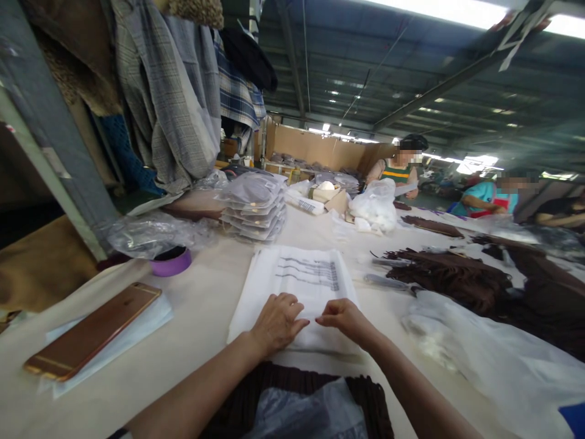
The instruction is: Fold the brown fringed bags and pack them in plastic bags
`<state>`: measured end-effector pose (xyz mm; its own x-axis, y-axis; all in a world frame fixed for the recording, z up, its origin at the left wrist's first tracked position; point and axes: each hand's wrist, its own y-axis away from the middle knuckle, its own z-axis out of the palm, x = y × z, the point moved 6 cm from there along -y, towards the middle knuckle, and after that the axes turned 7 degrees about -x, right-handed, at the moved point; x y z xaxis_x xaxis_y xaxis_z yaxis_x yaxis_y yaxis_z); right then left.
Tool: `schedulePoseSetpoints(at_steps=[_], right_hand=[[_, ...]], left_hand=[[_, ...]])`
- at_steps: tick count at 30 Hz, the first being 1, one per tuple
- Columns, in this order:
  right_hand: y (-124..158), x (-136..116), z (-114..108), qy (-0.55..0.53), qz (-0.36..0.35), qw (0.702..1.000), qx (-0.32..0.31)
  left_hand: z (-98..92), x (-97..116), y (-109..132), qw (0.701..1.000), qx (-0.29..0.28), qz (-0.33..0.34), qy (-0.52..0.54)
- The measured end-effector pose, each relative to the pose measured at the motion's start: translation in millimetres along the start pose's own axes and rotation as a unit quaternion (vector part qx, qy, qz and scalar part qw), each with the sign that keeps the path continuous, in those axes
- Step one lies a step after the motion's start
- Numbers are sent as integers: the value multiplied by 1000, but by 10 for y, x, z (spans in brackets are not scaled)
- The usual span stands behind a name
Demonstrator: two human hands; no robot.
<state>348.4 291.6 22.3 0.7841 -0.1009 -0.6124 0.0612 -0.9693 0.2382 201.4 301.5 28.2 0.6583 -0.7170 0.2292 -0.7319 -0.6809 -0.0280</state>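
Note:
A stack of white plastic bags with dark printed lines lies flat on the table in front of me. My left hand rests on its near part, fingers curled and thumb pointing right. Close by on the right, my right hand is over the same bags with thumb and forefinger pinched together; whatever is between them is too small to make out. A small gap separates the two hands. Below them, at the near edge, sits a dark brown fringed piece with a clear plastic bag on top.
Left are a phone, a purple tape roll and crumpled plastic. Packed grey items are stacked beyond the bags. Brown fringed pieces, scissors and a plastic bag lie right. People work further back.

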Motion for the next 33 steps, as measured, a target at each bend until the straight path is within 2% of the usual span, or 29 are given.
schedulePoseSetpoints(at_steps=[3,6,9,11,16,21,25,27,29,31,33], right_hand=[[27,-60,-42,13,-24,1000,8],[79,-118,-65,67,-52,995,48],[161,-180,-62,150,-88,980,97],[219,-192,-35,208,-114,966,108],[393,27,-41,295,-116,940,127],[624,342,-148,256,-84,949,163],[750,529,-257,113,-42,968,221],[777,656,-308,2,5,964,265],[777,785,-320,-128,52,945,296],[751,864,-296,-261,77,913,305],[711,871,-264,-375,77,873,301]], left_hand=[[-15,26,-72,1000,-20,-4,-23],[-44,1,-72,998,-35,-9,-52],[-107,-76,-36,996,-40,-30,-78],[-165,-143,-8,994,-38,-48,-92],[-308,-348,132,990,-21,-89,-105],[-365,-755,469,980,-3,-184,-70],[-367,-1029,703,958,38,-279,46],[-358,-1098,756,934,70,-320,140],[-328,-1142,776,891,105,-358,259],[-272,-1167,773,826,138,-382,390],[-212,-1175,754,749,169,-382,514]])
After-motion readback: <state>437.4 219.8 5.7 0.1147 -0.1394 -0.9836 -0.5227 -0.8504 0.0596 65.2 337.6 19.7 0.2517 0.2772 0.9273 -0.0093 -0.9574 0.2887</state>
